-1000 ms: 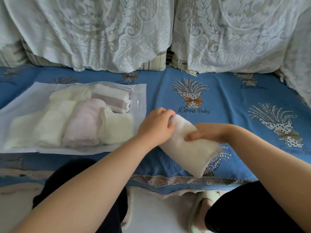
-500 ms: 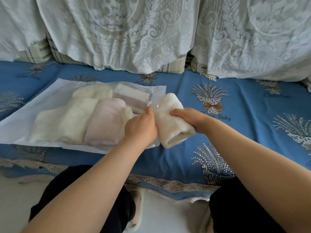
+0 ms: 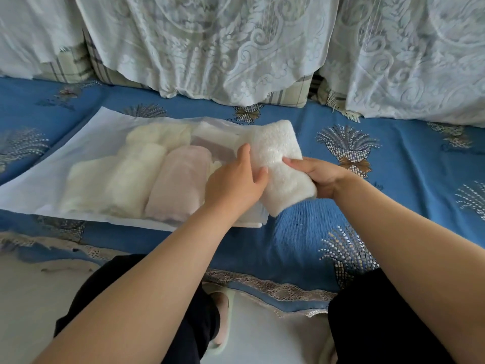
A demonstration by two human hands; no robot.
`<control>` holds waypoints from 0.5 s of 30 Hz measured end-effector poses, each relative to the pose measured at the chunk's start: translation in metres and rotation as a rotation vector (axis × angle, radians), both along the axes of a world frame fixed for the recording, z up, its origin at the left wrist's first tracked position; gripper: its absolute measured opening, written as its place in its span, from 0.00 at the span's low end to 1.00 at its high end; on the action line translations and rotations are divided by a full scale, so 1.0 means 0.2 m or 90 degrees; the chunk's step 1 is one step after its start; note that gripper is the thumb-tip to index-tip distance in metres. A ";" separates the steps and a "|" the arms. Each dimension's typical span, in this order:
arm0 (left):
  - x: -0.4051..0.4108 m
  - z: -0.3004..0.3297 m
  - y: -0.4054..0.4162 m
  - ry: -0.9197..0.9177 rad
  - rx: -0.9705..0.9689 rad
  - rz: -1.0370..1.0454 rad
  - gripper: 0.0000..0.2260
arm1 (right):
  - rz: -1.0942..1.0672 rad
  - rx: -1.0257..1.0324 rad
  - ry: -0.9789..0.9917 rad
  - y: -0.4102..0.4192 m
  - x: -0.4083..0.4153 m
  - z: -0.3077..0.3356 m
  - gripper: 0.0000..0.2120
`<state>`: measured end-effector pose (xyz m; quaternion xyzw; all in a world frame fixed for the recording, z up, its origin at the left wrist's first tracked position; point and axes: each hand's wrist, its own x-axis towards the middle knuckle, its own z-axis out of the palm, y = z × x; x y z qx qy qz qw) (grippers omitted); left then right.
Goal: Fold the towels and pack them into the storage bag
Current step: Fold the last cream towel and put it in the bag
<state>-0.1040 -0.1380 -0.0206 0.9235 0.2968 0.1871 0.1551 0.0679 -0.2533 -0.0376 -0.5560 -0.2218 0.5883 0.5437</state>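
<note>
A translucent storage bag (image 3: 47, 179) lies flat on the blue sofa cover, its open end to the right. Inside it I see several folded towels, among them a cream one (image 3: 123, 179) and a pink one (image 3: 178, 185). A folded white towel (image 3: 278, 153) sits at the bag's mouth, its far end partly inside. My right hand (image 3: 315, 177) grips this towel's near right side. My left hand (image 3: 236, 185) rests at the bag's mouth, its thumb and fingers against the white towel's left edge; whether it also pinches the bag's film I cannot tell.
White lace covers (image 3: 210, 48) hang over the sofa back behind the bag. The blue cover (image 3: 393, 179) stretches to the right. My dark-clothed knees (image 3: 380, 324) and a slipper (image 3: 223, 319) are at the sofa's lace-trimmed front edge.
Both hands carried the white folded towel from the sofa's middle leftward to the bag's mouth. Its far end has now gone partly into the bag.
</note>
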 end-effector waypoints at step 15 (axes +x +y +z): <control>-0.03 0.08 0.06 -0.119 -0.166 -0.047 0.18 | -0.185 -0.074 -0.046 0.13 -0.21 -0.03 0.17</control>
